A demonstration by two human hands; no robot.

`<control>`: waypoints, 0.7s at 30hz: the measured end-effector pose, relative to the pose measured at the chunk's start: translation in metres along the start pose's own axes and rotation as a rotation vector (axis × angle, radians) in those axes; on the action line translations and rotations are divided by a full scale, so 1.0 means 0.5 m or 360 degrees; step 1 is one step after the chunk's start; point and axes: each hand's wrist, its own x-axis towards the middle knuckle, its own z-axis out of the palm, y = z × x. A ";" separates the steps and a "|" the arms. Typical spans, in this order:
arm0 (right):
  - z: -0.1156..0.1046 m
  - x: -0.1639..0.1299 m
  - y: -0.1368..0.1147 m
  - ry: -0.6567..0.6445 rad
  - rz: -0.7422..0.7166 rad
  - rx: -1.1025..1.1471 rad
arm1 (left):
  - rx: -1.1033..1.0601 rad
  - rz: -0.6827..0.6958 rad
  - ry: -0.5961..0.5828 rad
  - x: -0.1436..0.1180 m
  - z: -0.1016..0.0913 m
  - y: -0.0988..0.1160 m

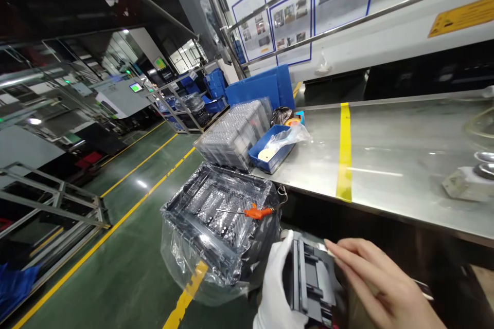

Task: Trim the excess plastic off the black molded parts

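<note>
My left hand (276, 288), in a white glove, is wrapped round a dark grey block-shaped part (314, 277) with slots and ridges, held low in front of me. My bare right hand (380, 282) is at the part's upper right corner. Its thumb and fingers are pinched together there, and a small pale edge shows at their tips; I cannot make out what it is. The part's lower end runs into dark shadow. To the left of my gloved hand is a crate (216, 211) lined with clear plastic, with several dark pieces inside.
An orange air blow gun (258, 212) hangs over the crate. On the steel bench (386, 144) are a blue bin (272, 162) with a plastic bag, stacked clear trays (235, 128), and a white device (469, 182). A yellow-lined green floor (131, 247) lies to the left.
</note>
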 end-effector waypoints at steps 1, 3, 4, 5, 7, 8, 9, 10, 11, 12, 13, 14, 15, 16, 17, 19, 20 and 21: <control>-0.003 0.004 -0.001 0.0035 0.0006 -0.0034 | 0.0180 0.0121 0.0020 -0.002 -0.002 -0.002; -0.010 0.008 -0.001 0.0011 0.0013 -0.0008 | 0.0599 0.0405 0.0058 -0.005 -0.003 -0.012; -0.013 0.008 0.002 -0.0034 0.0009 0.0039 | 0.0786 0.0537 0.0067 -0.007 -0.003 -0.018; -0.016 0.007 0.005 -0.0050 0.0003 0.0082 | 0.0927 0.0641 0.0068 -0.010 -0.003 -0.024; -0.019 0.006 0.013 -0.0027 0.0047 0.0149 | 0.1011 0.0708 0.0061 -0.020 -0.004 -0.034; -0.020 0.006 0.016 -0.0013 0.0146 0.0214 | 0.1040 0.0716 0.0066 -0.027 -0.005 -0.037; -0.020 0.007 0.018 -0.0056 0.0329 0.0334 | 0.1066 0.0718 0.0083 -0.034 -0.007 -0.038; -0.019 0.010 0.018 -0.0169 0.0560 0.0496 | 0.1095 0.0714 0.0104 -0.040 -0.009 -0.037; -0.017 0.014 0.016 -0.0304 0.0798 0.0674 | 0.1130 0.0703 0.0111 -0.043 -0.013 -0.034; -0.015 0.019 0.013 -0.0469 0.1005 0.0832 | 0.1169 0.0684 0.0089 -0.042 -0.016 -0.030; -0.013 0.024 0.007 -0.0600 0.1149 0.0951 | 0.1205 0.0658 0.0032 -0.037 -0.020 -0.024; -0.010 0.030 0.001 -0.0706 0.1225 0.1027 | 0.1230 0.0627 -0.0059 -0.028 -0.023 -0.017; -0.007 0.035 -0.005 -0.0780 0.1254 0.1070 | 0.1242 0.0593 -0.0165 -0.017 -0.026 -0.011; -0.004 0.040 -0.011 -0.0823 0.1262 0.1098 | 0.1236 0.0553 -0.0267 -0.004 -0.029 -0.005; -0.001 0.045 -0.015 -0.0865 0.1277 0.1129 | 0.1212 0.0506 -0.0341 0.008 -0.031 0.000; 0.002 0.053 -0.020 -0.0940 0.1301 0.1169 | 0.1153 0.0389 -0.0386 0.026 -0.034 0.003; 0.002 0.056 -0.021 -0.0968 0.1308 0.1181 | 0.1131 0.0328 -0.0379 0.030 -0.035 0.003; 0.000 0.059 -0.021 -0.0996 0.1309 0.1194 | 0.1121 0.0288 -0.0369 0.032 -0.035 0.001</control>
